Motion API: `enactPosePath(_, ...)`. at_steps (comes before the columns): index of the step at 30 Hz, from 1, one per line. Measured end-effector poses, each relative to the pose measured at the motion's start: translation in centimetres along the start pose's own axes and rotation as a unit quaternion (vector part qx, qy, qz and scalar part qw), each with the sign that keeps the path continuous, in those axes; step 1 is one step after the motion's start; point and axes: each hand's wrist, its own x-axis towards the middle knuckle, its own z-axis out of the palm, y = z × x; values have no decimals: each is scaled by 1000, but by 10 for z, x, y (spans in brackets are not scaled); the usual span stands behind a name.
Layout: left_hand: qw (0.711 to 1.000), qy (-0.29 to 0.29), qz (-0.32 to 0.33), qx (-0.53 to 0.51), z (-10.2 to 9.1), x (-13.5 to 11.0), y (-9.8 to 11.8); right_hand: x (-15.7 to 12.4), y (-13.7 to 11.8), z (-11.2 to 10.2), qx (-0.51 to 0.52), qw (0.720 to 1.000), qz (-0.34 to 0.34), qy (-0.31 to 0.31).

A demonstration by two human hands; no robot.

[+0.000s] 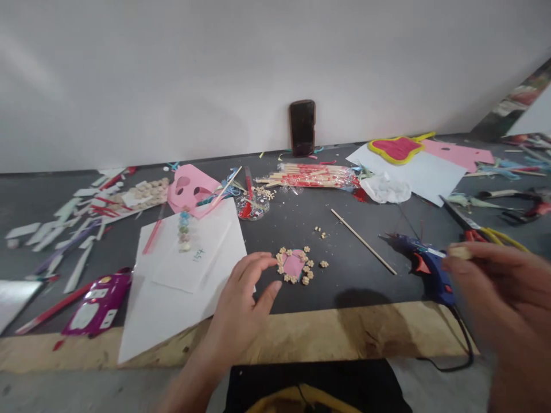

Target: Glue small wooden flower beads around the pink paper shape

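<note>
My left hand (247,289) rests on the dark table with thumb and forefinger apart, their tips at the left edge of a small pink paper piece (294,265). Small beige flower-shaped pieces ring that paper, and a loose beige flower piece (323,264) lies just to its right. On the right, my right hand (508,292) is raised above the table, pinching a small beige piece (460,252) between thumb and fingertips; its exact kind is blurred. Behind that hand lies a blue glue gun (433,269), partly covered by it.
A wooden stick (364,241) lies mid-table. White paper sheets (142,298) and a purple packet (98,304) are at left. Behind are bundled sticks (314,176) and a phone (302,127) leaning on the wall. Scissors (467,223) lie at right; the glue gun's cord (467,338) hangs over the edge.
</note>
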Motion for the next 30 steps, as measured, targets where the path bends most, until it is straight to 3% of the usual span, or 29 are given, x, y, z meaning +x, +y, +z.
enactPosePath(2, 999, -36, 23, 2, 2, 12, 11, -2, -14, 26, 2, 999, 7, -40)
enactPosePath(6, 978, -182, 22, -101, 15, 37, 45, -5, -27, 61, 90, 974, -93, -187)
enactPosePath(7, 966, -227, 32, -121, 21, 43, 54, -4, -30, 67, 104, 970, -99, -197)
enactPosePath(9, 955, -262, 88, -111, 33, 58, 69, 1, -36, 73, 115, 969, -108, -189)
enactPosePath(13, 950, -273, 146, -30, 44, 87, 80, 19, -46, 67, 157, 975, -95, -129)
enactPosePath(16, 957, -256, 132, 41, 37, 101, 70, 31, -44, 45, 237, 969, 14, -66)
enactPosePath(19, 966, -226, 100, 76, 27, 109, 49, 41, -35, 15, 289, 946, 141, 34)
enactPosePath(22, 974, -186, 73, 110, 21, 111, 27, 49, -24, -9, 324, 913, 209, 131)
enactPosePath(24, 977, -158, 57, 134, 19, 112, 14, 52, -20, -16, 349, 889, 252, 154)
enactPosePath(27, 977, -128, 42, 168, 13, 112, 3, 47, -16, -8, 375, 882, 264, 110)
enactPosePath(30, 973, -133, 49, 182, 6, 110, 1, 36, -17, 16, 380, 896, 227, -24)
